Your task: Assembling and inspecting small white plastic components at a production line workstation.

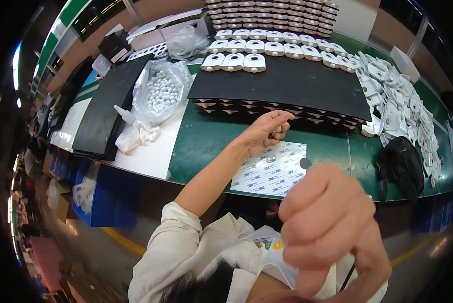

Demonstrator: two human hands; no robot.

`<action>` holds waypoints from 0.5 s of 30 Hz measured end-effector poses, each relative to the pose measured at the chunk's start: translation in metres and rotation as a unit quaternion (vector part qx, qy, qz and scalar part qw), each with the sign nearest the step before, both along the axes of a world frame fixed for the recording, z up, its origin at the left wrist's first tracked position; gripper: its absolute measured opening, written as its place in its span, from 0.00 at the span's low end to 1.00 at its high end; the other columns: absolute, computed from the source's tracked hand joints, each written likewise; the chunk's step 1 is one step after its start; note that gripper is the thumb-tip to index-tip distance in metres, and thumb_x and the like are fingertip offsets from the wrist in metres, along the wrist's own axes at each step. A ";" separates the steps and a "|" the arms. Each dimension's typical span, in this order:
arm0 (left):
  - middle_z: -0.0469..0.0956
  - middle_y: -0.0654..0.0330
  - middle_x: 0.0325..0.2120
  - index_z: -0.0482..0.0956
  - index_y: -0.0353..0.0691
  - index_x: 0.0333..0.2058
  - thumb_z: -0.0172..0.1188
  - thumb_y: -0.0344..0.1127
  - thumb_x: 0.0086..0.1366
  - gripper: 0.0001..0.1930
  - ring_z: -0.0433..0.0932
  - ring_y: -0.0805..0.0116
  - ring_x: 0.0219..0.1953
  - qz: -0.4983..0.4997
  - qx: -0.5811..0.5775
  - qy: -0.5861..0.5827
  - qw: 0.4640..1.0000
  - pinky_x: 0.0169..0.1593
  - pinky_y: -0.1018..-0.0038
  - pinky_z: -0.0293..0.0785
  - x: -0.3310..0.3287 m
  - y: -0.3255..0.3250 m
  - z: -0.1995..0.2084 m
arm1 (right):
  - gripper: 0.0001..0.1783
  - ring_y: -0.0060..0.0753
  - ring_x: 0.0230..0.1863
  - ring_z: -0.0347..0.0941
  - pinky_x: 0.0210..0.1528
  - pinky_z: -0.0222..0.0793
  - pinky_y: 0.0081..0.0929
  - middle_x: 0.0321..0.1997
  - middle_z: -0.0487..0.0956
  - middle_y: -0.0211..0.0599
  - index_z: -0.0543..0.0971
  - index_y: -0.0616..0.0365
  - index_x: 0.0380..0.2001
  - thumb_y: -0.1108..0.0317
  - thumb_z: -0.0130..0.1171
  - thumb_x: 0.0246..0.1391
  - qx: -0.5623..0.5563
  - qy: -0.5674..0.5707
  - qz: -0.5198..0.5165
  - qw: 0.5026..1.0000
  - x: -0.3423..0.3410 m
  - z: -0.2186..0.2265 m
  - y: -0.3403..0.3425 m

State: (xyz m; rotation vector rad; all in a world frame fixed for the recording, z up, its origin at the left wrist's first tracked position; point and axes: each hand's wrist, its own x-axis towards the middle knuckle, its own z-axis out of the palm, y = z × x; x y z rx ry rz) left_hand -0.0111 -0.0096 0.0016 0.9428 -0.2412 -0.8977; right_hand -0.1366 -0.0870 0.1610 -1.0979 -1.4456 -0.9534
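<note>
My left hand (268, 132) is closed in front of the stack of black boards, with small white round pieces (277, 130) showing between its curled fingers. Below it, a white sheet with blue print (269, 174) lies on the green table (201, 146). My right hand (330, 222) is raised close to the camera in a fist, slightly blurred. Whatever it may hold is hidden. A dark round disc (305, 163) shows at the sheet's right edge, just above that fist. White housings with round openings (254, 62) stand in rows on the top black board (287, 83).
An open plastic bag of white balls (162, 93) lies left, near a nozzle bottle (124, 114) and a crumpled cloth (138, 135). Loose white housings (393, 101) are heaped at right beside a black bag (402, 166). A blue bin (105, 197) stands below the table's left edge.
</note>
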 end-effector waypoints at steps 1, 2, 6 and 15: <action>0.66 0.69 0.22 0.70 0.42 0.38 0.57 0.44 0.60 0.14 0.60 0.83 0.20 -0.006 0.006 -0.014 1.000 0.14 0.90 0.50 -0.002 0.003 0.005 | 0.11 0.31 0.17 0.68 0.17 0.64 0.21 0.25 0.76 0.43 0.75 0.48 0.34 0.76 0.55 0.47 -0.040 -0.057 0.079 0.994 0.002 0.005 -0.003; 0.65 0.69 0.21 0.70 0.42 0.38 0.57 0.44 0.60 0.14 0.58 0.83 0.20 0.004 0.021 -0.011 1.000 0.14 0.90 0.49 -0.003 0.000 0.007 | 0.08 0.33 0.19 0.70 0.20 0.66 0.22 0.28 0.76 0.49 0.75 0.53 0.34 0.75 0.53 0.48 -0.082 -0.112 0.152 0.979 0.000 0.008 -0.007; 0.66 0.69 0.21 0.70 0.43 0.39 0.57 0.43 0.60 0.13 0.59 0.83 0.20 0.009 0.012 -0.001 1.000 0.14 0.90 0.49 -0.002 0.002 0.009 | 0.16 0.28 0.11 0.62 0.10 0.56 0.19 0.16 0.72 0.31 0.73 0.39 0.28 0.80 0.56 0.43 0.054 0.043 0.162 0.984 -0.010 -0.007 0.011; 0.66 0.68 0.22 0.69 0.42 0.40 0.56 0.44 0.60 0.14 0.60 0.84 0.20 0.018 0.010 -0.007 1.000 0.14 0.91 0.49 -0.002 -0.002 0.011 | 0.04 0.26 0.10 0.62 0.12 0.58 0.16 0.15 0.72 0.33 0.80 0.53 0.18 0.73 0.58 0.33 0.030 0.181 -0.062 0.981 -0.030 -0.012 0.001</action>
